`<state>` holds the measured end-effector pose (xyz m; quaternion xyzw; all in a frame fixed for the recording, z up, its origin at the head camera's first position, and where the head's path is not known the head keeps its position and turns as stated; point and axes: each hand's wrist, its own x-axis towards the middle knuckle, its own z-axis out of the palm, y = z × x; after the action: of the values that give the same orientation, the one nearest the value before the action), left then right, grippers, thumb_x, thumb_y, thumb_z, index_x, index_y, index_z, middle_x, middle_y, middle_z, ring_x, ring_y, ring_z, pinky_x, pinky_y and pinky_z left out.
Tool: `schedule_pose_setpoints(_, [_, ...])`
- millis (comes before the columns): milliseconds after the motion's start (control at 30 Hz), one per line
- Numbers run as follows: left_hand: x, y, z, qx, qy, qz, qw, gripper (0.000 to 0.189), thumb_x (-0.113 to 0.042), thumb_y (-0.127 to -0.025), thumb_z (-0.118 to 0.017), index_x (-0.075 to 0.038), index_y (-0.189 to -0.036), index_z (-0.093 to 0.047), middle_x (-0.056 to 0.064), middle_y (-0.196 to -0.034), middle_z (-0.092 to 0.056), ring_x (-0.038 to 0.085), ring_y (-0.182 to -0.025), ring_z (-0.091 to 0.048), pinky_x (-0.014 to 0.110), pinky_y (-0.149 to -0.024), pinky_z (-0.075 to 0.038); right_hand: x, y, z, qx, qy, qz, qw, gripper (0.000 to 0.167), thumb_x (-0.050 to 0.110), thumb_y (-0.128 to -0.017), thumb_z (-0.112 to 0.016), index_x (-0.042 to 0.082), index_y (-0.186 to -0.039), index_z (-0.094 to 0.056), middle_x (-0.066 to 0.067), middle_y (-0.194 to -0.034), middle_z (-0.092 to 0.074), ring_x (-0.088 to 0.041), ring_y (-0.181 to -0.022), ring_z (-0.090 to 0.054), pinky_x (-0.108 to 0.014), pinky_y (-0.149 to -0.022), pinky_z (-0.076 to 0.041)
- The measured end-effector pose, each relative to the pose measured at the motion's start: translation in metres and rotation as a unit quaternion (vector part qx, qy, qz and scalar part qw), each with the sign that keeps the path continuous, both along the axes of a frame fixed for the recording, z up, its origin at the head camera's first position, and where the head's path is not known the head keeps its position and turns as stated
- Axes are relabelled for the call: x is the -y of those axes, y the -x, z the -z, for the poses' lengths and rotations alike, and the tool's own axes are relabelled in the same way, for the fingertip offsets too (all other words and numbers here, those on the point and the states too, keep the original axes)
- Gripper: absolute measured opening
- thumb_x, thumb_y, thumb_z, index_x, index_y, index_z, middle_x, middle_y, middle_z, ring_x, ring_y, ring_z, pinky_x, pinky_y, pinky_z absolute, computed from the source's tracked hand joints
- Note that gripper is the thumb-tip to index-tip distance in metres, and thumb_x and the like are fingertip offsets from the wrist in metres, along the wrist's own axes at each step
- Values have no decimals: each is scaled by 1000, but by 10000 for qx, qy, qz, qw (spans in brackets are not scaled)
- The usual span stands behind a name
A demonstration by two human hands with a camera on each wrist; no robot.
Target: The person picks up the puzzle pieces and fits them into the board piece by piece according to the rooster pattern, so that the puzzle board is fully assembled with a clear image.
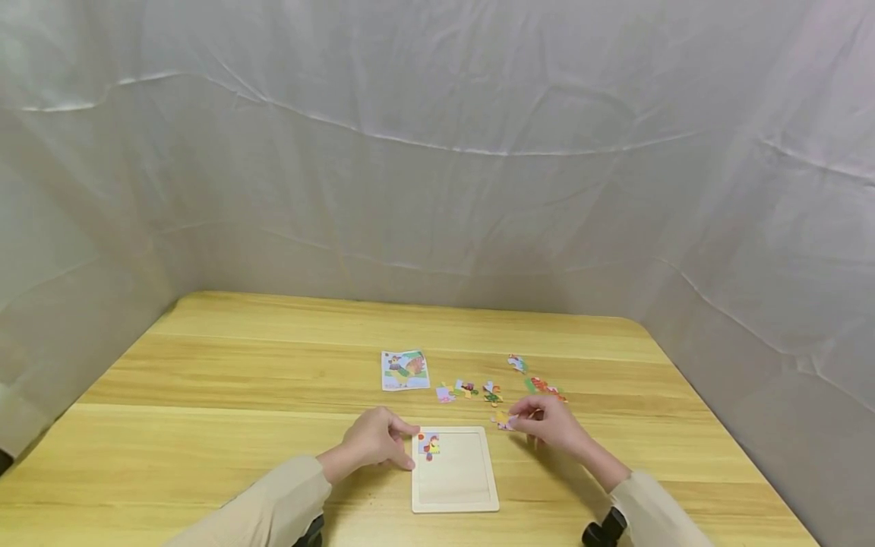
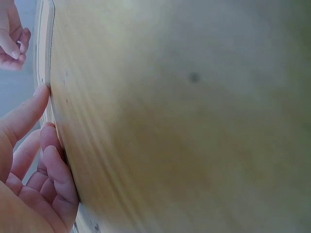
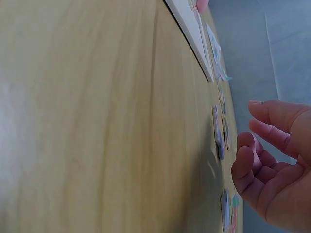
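Observation:
A pale wooden puzzle tray lies flat near the front of the table. Joined puzzle pieces with a red-and-yellow picture fill its upper left corner. My left hand is at the tray's left side, its fingertips touching the edge; in the left wrist view the thumb and one finger meet that rim. To the right of the tray, my right hand hovers beside a yellow-and-lilac puzzle piece. In the right wrist view, its loosely bent fingers have nothing between them.
A picture card lies beyond the tray. Several loose pieces are spread right of it, including lilac ones, a green one, red ones and a blue-white one. Grey cloth hangs behind the table.

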<state>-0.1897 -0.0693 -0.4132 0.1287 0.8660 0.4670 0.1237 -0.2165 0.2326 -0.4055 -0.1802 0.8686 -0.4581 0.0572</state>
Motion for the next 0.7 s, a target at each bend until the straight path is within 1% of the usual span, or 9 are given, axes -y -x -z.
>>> schedule_pose_setpoints(367, [0, 0, 0, -35, -33, -1, 10000, 45, -6, -58, -80, -6, -101, -68, -1, -48, -53, 5, -37, -35, 17, -36, -27, -13, 11, 2, 48, -79, 254, 9996, 21, 3, -79, -63, -10, -95, -58, -5, -71, -55, -19, -54, -51, -27, -44, -44])
schedule_pose_setpoints(700, [0, -1, -1, -121, -32, 49, 9999, 45, -6, -58, -80, -5, -101, -67, -2, -48, -53, 5, -37, -34, 16, -36, -28, -34, 19, -1, 104, 22, 486, 9988, 23, 1, -81, -62, -12, -99, -58, -5, -72, -57, -19, -55, -51, -27, -44, -44])
